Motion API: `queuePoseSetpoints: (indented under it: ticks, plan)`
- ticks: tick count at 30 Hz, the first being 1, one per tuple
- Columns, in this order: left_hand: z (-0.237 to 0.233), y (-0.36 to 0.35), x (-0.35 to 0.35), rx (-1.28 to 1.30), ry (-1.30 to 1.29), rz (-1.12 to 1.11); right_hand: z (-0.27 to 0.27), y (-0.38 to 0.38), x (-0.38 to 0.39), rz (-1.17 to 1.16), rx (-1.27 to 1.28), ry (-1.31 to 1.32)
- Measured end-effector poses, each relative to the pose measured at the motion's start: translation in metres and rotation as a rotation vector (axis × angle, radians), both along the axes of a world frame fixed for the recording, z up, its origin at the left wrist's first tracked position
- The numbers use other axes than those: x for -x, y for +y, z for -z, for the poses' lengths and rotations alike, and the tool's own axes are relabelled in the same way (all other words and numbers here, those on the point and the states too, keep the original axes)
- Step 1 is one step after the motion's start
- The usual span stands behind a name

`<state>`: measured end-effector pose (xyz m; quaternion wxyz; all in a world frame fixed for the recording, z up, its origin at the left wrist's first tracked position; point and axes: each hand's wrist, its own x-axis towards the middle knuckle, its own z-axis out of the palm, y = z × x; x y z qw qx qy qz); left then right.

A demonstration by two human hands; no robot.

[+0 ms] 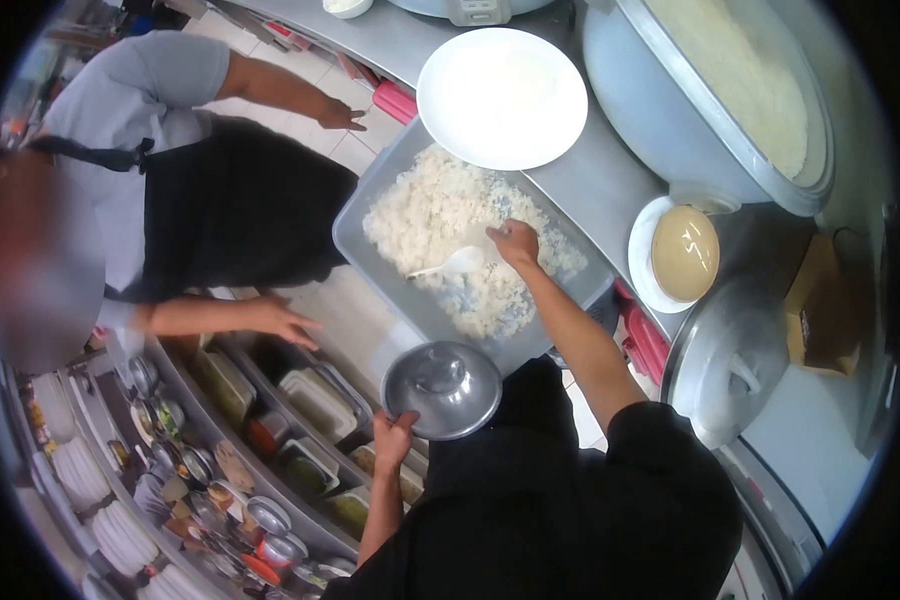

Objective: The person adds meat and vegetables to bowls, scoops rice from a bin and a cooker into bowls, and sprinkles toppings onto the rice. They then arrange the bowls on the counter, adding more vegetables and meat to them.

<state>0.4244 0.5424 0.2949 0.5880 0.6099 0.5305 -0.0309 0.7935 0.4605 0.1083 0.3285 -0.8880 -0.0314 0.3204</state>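
Observation:
My left hand (pixel 396 434) grips the rim of a shiny metal bowl (pixel 442 410), held beside the near corner of a grey plastic bin (pixel 365 287). A layer of cooked white rice (pixel 410 215) lies in the bin, heaped thicker on its far left side. Over the rice, my right hand (pixel 515 243) is closed, fingers curled; something pale and see-through seems to be at the fingertips, but I cannot make it out. A white rice paddle (pixel 460 262) lies on the rice just left of that hand.
A large white plate (pixel 502 95) overlaps the bin's far edge. On the metal counter stand a big open rice pot (pixel 630 110), a tan bowl (pixel 685 255) and a pot lid (pixel 725 370). A co-worker (pixel 240 190) stands left with both arms extended; food pans (pixel 320 402) line the lower left.

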Motion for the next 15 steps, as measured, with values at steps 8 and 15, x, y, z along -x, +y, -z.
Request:
queuePoseSetpoints:
  ticks: [8, 15]
  plan:
    - [0.007, 0.017, -0.031, 0.100, -0.022, -0.060, -0.069, -0.044, 0.009, 0.111, -0.404, -0.499]
    - [0.050, 0.015, -0.041, 0.346, -0.215, -0.370, -0.112, -0.093, 0.055, 0.076, -0.214, -0.481]
